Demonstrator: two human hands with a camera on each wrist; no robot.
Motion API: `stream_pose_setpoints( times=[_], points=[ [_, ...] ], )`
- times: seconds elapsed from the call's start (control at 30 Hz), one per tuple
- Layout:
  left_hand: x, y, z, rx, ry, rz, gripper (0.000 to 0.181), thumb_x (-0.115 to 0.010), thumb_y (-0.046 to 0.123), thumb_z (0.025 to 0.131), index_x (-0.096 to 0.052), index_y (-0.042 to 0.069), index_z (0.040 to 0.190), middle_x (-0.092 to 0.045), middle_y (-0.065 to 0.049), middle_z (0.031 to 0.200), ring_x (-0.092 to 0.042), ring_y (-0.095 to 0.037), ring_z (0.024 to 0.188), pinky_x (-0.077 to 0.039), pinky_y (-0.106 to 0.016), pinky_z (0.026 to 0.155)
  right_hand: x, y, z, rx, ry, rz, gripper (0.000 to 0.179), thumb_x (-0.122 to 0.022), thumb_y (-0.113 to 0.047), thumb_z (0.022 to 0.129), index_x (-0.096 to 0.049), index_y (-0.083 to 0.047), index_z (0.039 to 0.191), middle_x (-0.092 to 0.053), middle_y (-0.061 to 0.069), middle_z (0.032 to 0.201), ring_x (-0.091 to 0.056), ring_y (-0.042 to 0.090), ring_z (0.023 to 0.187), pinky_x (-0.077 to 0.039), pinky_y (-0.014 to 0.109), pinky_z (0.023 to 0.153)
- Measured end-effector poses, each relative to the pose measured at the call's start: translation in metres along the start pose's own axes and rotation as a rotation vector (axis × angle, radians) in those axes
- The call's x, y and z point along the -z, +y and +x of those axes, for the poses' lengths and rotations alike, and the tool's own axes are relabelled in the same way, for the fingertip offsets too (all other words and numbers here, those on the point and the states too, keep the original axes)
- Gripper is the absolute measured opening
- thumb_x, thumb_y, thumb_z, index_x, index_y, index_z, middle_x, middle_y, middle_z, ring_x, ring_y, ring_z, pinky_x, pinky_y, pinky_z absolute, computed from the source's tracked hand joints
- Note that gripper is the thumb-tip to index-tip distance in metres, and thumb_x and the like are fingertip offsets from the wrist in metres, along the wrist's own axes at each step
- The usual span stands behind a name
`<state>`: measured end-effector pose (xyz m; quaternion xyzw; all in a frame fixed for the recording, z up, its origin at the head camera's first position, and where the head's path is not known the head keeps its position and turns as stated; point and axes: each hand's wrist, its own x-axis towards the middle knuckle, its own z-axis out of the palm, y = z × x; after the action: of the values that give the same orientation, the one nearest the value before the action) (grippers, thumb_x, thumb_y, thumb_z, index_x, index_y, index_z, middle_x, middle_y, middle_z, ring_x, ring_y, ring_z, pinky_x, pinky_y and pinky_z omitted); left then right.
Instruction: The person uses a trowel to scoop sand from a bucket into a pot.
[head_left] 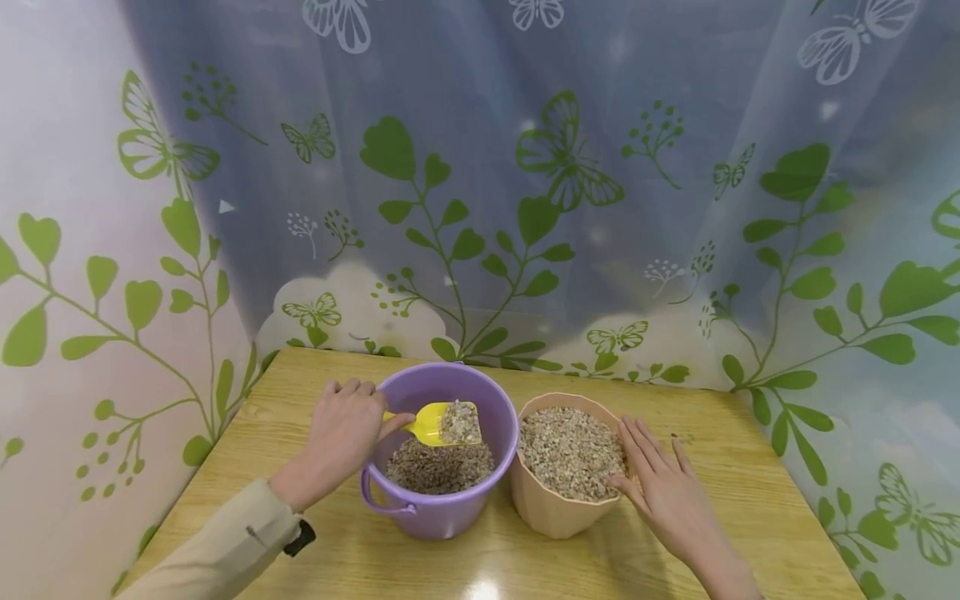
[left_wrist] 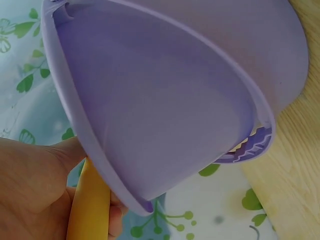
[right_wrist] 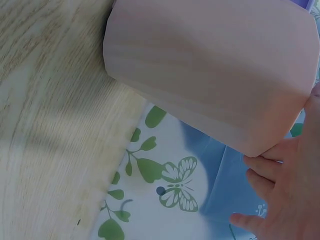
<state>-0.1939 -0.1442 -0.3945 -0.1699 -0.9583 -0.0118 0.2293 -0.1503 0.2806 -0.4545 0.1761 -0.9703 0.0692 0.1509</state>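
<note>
My left hand [head_left: 348, 425] grips the handle of a small yellow shovel [head_left: 429, 423] over the purple bucket [head_left: 450, 505]. Pale gravel [head_left: 460, 422] lies on the shovel's blade, and more gravel [head_left: 438, 467] covers the bucket's bottom. In the left wrist view the yellow handle [left_wrist: 90, 200] shows between thumb and fingers, outside the bucket's rim. A peach faceted pot [head_left: 551, 510], filled almost to the rim with gravel, stands right of the bucket. My right hand [head_left: 667, 492] rests on the pot's right side, its fingers stretched out along the rim.
Both containers stand close together on a wooden table [head_left: 322, 550]. The bucket's purple carrying handle [head_left: 386, 504] hangs down at its front left. A curtain [head_left: 480, 208] printed with leaves and butterflies surrounds the table's back and sides. Small dark bits [head_left: 678, 437] lie behind the right hand.
</note>
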Motion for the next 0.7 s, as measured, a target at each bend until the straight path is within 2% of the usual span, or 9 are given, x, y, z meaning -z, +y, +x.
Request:
stream_pose_setpoints(
  times=[0.17,0.43,0.7],
  points=[
    [0.004,0.0,0.004,-0.002,0.023,0.007,0.058,-0.071,0.055,0.088,-0.045,0.014,0.057,-0.045,0.0,0.061,-0.037,-0.017,0.057,-0.031,-0.032,0.062,-0.001,0.0,-0.001,-0.004,0.002,-0.002,0.072,-0.051,-0.048,0.104,-0.03,-0.007,0.158,-0.03,0.012,0.164,-0.03,0.032,0.15,-0.007,0.05,0.124],
    [0.01,0.001,0.01,-0.015,0.01,0.001,0.057,-0.069,0.055,0.09,-0.047,0.015,0.057,-0.044,0.002,0.059,-0.036,-0.016,0.056,-0.029,-0.031,0.061,-0.004,-0.001,-0.001,0.0,0.027,0.007,0.071,-0.052,-0.047,0.103,-0.032,-0.006,0.158,-0.032,0.013,0.163,-0.031,0.031,0.149,-0.006,0.048,0.124],
    [0.02,0.011,0.029,-0.036,-0.041,-0.025,0.051,-0.064,0.058,0.093,-0.066,0.012,0.07,-0.058,0.001,0.068,-0.046,-0.015,0.06,-0.035,-0.033,0.067,-0.004,0.0,-0.002,-0.015,-0.002,0.029,0.071,-0.051,-0.046,0.104,-0.029,-0.007,0.159,-0.028,0.011,0.165,-0.029,0.032,0.15,-0.009,0.051,0.123]
  ],
)
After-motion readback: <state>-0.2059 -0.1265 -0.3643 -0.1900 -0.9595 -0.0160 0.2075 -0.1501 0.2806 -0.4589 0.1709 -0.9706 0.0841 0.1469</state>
